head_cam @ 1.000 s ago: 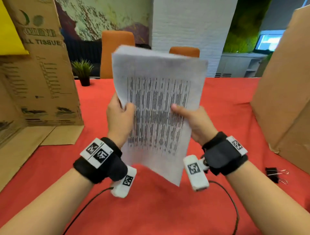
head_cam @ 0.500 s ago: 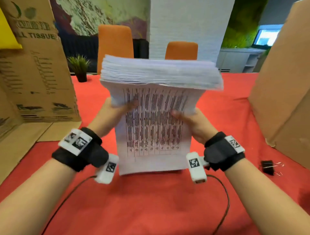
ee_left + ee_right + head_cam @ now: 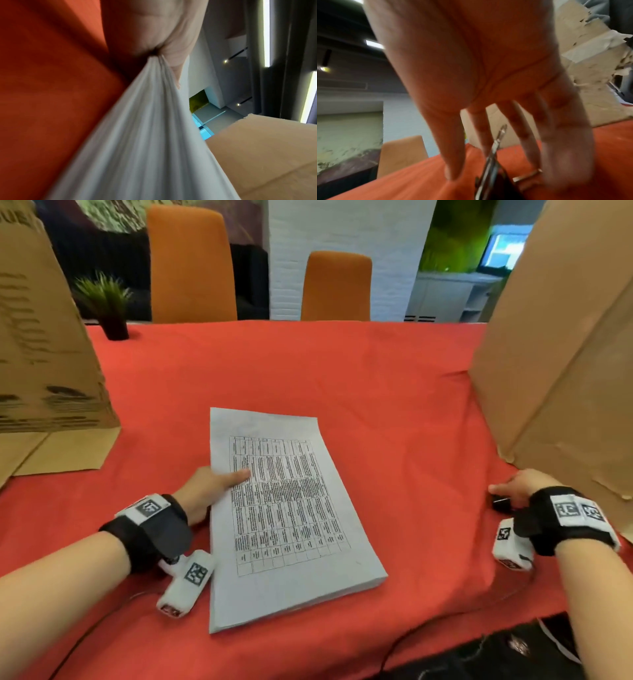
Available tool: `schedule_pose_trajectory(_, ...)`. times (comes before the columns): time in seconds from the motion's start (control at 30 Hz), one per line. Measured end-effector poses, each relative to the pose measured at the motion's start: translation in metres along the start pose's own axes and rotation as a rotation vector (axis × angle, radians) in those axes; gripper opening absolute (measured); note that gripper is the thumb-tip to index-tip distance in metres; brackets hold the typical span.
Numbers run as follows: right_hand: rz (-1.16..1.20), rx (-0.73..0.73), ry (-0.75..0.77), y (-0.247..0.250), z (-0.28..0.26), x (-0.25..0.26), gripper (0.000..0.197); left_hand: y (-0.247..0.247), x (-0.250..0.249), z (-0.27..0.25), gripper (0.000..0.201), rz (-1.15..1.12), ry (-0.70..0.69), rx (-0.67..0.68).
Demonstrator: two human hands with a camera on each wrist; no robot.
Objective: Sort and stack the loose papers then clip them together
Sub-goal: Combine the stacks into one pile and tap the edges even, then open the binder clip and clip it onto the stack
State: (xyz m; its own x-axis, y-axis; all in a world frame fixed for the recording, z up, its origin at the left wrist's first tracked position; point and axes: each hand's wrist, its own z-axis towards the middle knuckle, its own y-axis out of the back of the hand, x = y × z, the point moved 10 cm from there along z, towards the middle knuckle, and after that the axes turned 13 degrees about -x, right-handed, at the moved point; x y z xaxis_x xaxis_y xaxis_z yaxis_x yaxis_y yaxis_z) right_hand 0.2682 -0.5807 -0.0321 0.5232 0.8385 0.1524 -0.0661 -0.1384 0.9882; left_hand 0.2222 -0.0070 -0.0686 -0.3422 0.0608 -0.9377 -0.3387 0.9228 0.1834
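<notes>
- Paper stack [image 3: 291, 518] lies flat on red tablecloth [image 3: 394, 405], roughly mid-table, printed grid facing up; long side runs away from the person, slightly skewed; edges look squared up, sheets lined up at the near corner
- L hand [image 3: 209, 491] at stack's left edge, approx halfway along; thumb lies on top sheet, other fingers hidden under/behind the edge; L wrist view shows thumb and palm pinching the sheet edges [image 3: 145, 135], so it grips the stack
- R hand [image 3: 517, 486] well apart from the stack, far right of the table, just beside the cardboard box [image 3: 565, 371]; fingers point down onto a black binder clip [image 3: 501, 503]
- R wrist view, blurred: fingers [image 3: 530, 128] fairly straight, spread round the clip [image 3: 496, 182], one wire handle sticking up between them, other lying on the cloth; can't tell if the clip is actually pinched or only touched
- Clip sits on the cloth, not on the papers
- Bkgd: second cardboard box [image 3: 44, 354] far left w/ flaps flat on table; small potted plant [image 3: 106, 306] at far left edge; two orange chairs [image 3: 191, 265] behind the table
</notes>
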Motion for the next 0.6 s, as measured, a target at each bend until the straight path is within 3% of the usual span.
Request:
schedule_pose_trajectory(0.1, 0.06, 0.05, 0.018, -0.004, -0.007, 0.011, 0.026, -0.004, 0.001, 0.003, 0.041, 0.019, 0.006, 0.018)
schedule_pose_trajectory(0.2, 0.544, 0.052, -0.039, 0.011, -0.022, 0.048, 0.02, -0.003, 0.003, 0.004, 0.037, 0.019, 0.02, 0.014)
schedule_pose_trajectory(0.27, 0.903, 0.12, 0.089, 0.028, -0.047, 0.113, 0.021, -0.002, 0.005, 0.005, 0.035, 0.016, 0.03, 0.011)
schedule_pose_trajectory(0.33, 1.252, 0.301, 0.225, 0.04, -0.084, 0.193, 0.015, -0.002, 0.005, 0.005, 0.033, 0.018, 0.035, 0.013)
schedule_pose_trajectory(0.4, 1.511, 0.556, 0.258, 0.035, -0.123, 0.271, 0.016, -0.003, 0.005, 0.006, 0.031, 0.029, 0.026, 0.015)
schedule_pose_trajectory(0.53, 1.814, 1.035, -0.001, -0.026, -0.177, 0.384, 0.017, -0.002, 0.006, 0.006, 0.025, 0.037, 0.025, 0.015)
schedule_pose_trajectory(0.6, 1.943, 1.132, -0.158, -0.058, -0.185, 0.411, 0.019, -0.002, 0.006, 0.007, 0.025, 0.028, 0.028, 0.009)
